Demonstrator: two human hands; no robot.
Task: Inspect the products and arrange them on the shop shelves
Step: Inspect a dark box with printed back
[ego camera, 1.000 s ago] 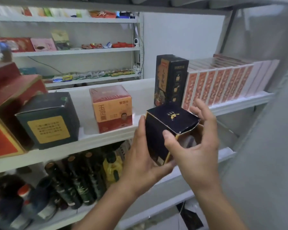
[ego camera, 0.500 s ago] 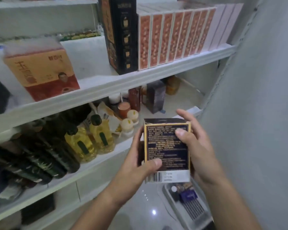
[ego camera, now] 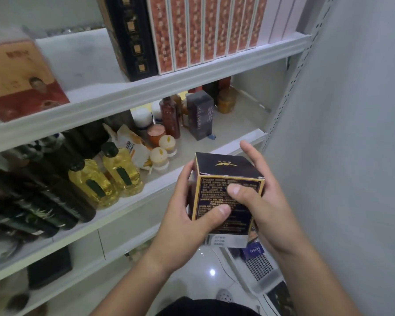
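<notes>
I hold a dark blue box (ego camera: 242, 195) with gold edges and small printed text in front of the middle shelf (ego camera: 160, 185). My left hand (ego camera: 187, 215) grips its left side, thumb across the printed face. My right hand (ego camera: 260, 197) grips its right side, thumb on the face and fingers behind the top. The box is upright and its top with a gold emblem faces up. A white strip with a barcode shows at its bottom.
The upper shelf (ego camera: 192, 76) carries a tall black box (ego camera: 132, 37), a row of orange-patterned boxes (ego camera: 205, 28) and a red-orange box (ego camera: 21, 80). The middle shelf bears yellow oil bottles (ego camera: 105, 179), dark bottles (ego camera: 43, 201), jars and a dark box (ego camera: 200, 115). A grey wall (ego camera: 351, 133) stands at right; a basket (ego camera: 258, 267) sits on the floor.
The view has dropped from the upper shelf to the middle shelf. The box turned from tilted to upright, printed face toward me, and now tips so its top shows.
</notes>
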